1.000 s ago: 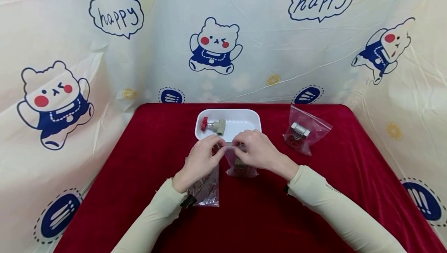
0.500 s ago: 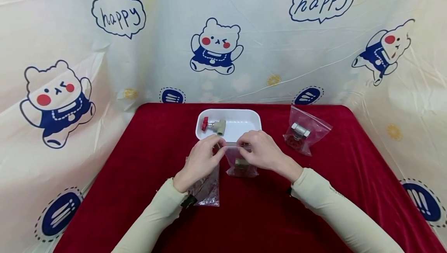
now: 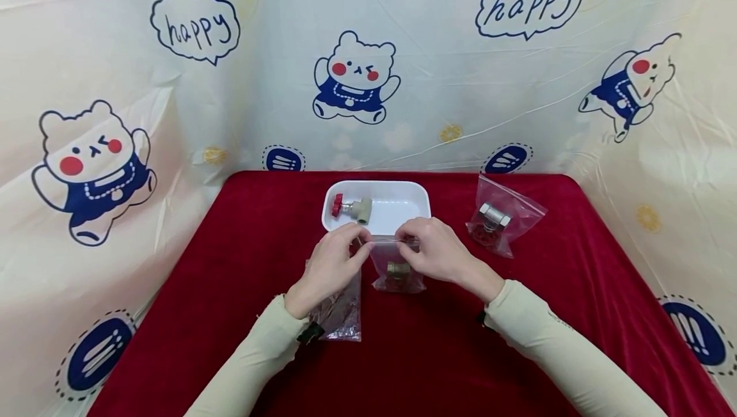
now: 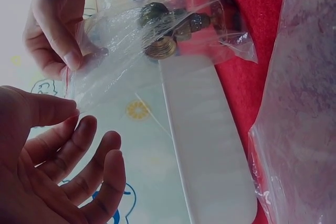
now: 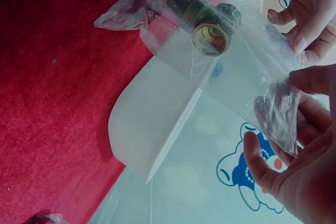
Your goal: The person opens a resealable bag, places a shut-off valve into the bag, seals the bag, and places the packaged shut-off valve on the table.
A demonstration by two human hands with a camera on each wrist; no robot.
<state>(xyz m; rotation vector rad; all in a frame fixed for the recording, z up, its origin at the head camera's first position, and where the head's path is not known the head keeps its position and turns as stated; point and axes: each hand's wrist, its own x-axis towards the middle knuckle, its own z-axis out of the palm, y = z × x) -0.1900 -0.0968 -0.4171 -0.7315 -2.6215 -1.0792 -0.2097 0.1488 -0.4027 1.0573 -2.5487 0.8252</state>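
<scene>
A clear zip bag (image 3: 384, 256) hangs from both hands in front of the tray, with a brass valve (image 3: 397, 270) in its bottom. At the bag's upper left corner, my left hand (image 3: 334, 262) pinches the edge between thumb and index finger. My right hand (image 3: 435, 252) pinches the same top edge further right. The right wrist view shows the valve's threaded brass opening (image 5: 211, 39) through the plastic. In the left wrist view, the bag's top edge runs between the two hands, and the left hand's other fingers (image 4: 107, 182) are loosely curled away from it.
Behind the hands is a white tray (image 3: 403, 209) holding a greenish-grey valve (image 3: 359, 210) with a red handwheel. Another clear bag (image 3: 524, 212) with a silver valve (image 3: 495, 215) lies at the right. A flat plastic bag (image 3: 345, 324) lies beneath the left wrist on the red cloth (image 3: 432, 353).
My right hand has slid a little rightward along the bag's top edge, uncovering more of the bag and the brass valve. The left hand has stayed at its corner.
</scene>
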